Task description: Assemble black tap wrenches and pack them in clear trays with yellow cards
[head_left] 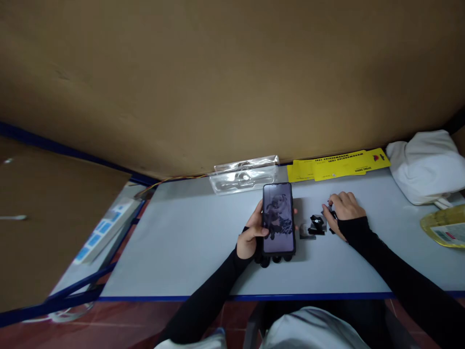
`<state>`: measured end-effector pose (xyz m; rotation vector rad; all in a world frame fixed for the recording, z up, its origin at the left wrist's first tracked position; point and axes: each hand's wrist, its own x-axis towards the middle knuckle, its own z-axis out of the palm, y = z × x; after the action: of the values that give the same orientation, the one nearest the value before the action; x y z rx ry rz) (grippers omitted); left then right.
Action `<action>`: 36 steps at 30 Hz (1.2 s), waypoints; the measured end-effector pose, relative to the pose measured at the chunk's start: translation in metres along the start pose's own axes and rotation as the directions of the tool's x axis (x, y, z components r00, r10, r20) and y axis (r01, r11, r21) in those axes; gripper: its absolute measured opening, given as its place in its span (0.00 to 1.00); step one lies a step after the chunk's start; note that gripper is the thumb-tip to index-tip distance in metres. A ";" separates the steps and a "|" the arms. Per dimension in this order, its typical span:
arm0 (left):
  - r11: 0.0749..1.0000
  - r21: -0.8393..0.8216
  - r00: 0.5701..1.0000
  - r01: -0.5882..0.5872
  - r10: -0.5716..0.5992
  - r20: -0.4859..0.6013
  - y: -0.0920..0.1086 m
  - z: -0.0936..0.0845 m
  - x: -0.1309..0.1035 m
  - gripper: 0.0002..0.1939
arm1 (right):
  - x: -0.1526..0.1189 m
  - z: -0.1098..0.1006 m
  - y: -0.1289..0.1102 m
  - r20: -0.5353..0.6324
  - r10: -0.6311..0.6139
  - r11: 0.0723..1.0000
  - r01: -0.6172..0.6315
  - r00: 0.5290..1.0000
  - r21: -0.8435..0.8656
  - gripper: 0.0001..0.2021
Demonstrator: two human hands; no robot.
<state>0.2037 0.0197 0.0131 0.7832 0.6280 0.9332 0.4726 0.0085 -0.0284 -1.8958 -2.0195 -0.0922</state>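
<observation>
A black smartphone (279, 219) with a lit screen is held upright over the middle of the table, its top edge pointing away from me. My left hand (252, 232) is wrapped round it, thumb on the lower left of the screen and fingertips showing at the right edge. Under the phone's lower edge several round black ends (276, 259) stick out. My right hand (343, 211) rests on the table with its fingers curled at small dark parts; what it grips is too small to name. Left of that hand lie small black pieces (317, 225).
Clear plastic blister shells (243, 179) and yellow printed cards (341, 166) lie along the back board. At the right are a white cloth bundle (426, 165) and a yellow bottle (448, 227). A box with blue items (105, 230) lies beyond the left frame.
</observation>
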 end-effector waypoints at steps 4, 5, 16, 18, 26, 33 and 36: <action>1.000 -0.001 1.000 0.005 -0.005 -0.019 -0.004 0.006 0.002 0.52 | -0.002 -0.003 -0.002 -0.014 0.005 0.998 -0.006 1.000 -0.067 0.14; 1.000 -0.004 1.000 0.010 -0.010 -0.018 -0.006 0.008 0.002 0.51 | -0.003 -0.004 -0.003 -0.025 0.009 0.997 -0.011 1.000 -0.076 0.15; 1.000 -0.013 0.999 0.007 -0.007 -0.039 -0.012 0.023 0.007 0.44 | -0.001 -0.023 -0.021 -0.250 -0.036 0.995 0.059 0.968 0.084 0.12; 1.000 -0.003 0.999 0.001 -0.001 -0.046 -0.009 0.023 0.005 0.44 | 0.001 -0.030 -0.031 -0.262 -0.022 0.984 0.067 0.965 0.167 0.11; 0.986 0.072 0.974 -0.153 0.163 -0.158 -0.012 0.023 0.003 0.38 | -0.007 -0.044 -0.078 0.101 0.087 0.579 -0.133 0.991 0.804 0.24; 0.981 0.045 0.969 -0.187 0.192 -0.155 -0.008 0.029 -0.001 0.38 | -0.013 -0.034 -0.105 0.274 0.007 0.314 -0.262 0.962 0.913 0.41; 0.981 0.008 0.969 -0.194 0.193 -0.157 -0.009 0.028 -0.003 0.38 | -0.014 -0.031 -0.104 0.308 -0.008 0.259 -0.295 0.952 0.920 0.40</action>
<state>0.2279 0.0050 0.0227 0.7788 0.6936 1.1840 0.3782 -0.0235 0.0172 -1.1952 -1.3341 1.2465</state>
